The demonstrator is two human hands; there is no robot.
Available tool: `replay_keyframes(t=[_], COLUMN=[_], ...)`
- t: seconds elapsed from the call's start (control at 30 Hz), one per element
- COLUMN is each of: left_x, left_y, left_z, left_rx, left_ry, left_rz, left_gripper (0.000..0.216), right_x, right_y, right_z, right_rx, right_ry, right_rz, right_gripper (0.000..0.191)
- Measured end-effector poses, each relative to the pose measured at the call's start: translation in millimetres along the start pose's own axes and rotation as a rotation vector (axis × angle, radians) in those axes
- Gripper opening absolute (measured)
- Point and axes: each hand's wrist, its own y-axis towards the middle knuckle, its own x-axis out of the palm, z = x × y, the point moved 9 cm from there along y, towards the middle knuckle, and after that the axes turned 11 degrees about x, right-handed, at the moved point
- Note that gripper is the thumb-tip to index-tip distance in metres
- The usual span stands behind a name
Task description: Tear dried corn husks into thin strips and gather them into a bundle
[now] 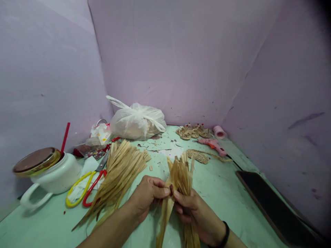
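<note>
My left hand (148,193) pinches a flat, dried leaf strip (166,213) between thumb and fingers. Close beside it, my right hand (197,207), with a black band on the wrist, is closed around a bundle of tan dried leaf strips (183,174); its thumb also presses near the pinched strip. A small dark brown bit shows between the two thumbs. The bundle stands upright, its lower ends hanging below my hands. To the left lies a larger pile of dried leaf strips (125,165), partly over scissors (89,188) with one yellow and one red handle loop.
On the left stands a white mug (58,174) with a gold-rimmed lid and red stick. A tied white plastic bag (138,122) sits at the back. A pink glue gun (213,144), woven pieces (192,132), a braided coil (198,155) and a phone (269,203) lie rightward.
</note>
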Motion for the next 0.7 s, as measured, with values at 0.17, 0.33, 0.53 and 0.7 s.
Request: replay_keyframes(t=[0.17,0.33,0.53,0.7], left_x=[-5.9,-11.6,-13.4,-30.3], left_y=[5.6,6.9,3.1,2.5], left_z=[-3.5,4.9,31.7,56.6], left_rx=[0.006,-0.011,-0.006,0.083], left_ry=[-0.105,-0.308,-0.424,-0.462], left_rz=[0.006,0.044,0.002,0.006], left_gripper=[0.015,0.011,0.010,0.012], right_x=[-10.7,-22.0,-38.6,-64.1], right_y=[1.4,6.2,-0.3,-7.1], right_z=[-3.7,1.0,-25.6,-45.4], right_rx=[-0.004,0.118,0.058,0.025], right_ry=[0.120,0.318,0.430,0.491], right_rz=[0.067,0.019,-0.014,0.039], right_gripper=[0.023,0.010,0.006,0.014])
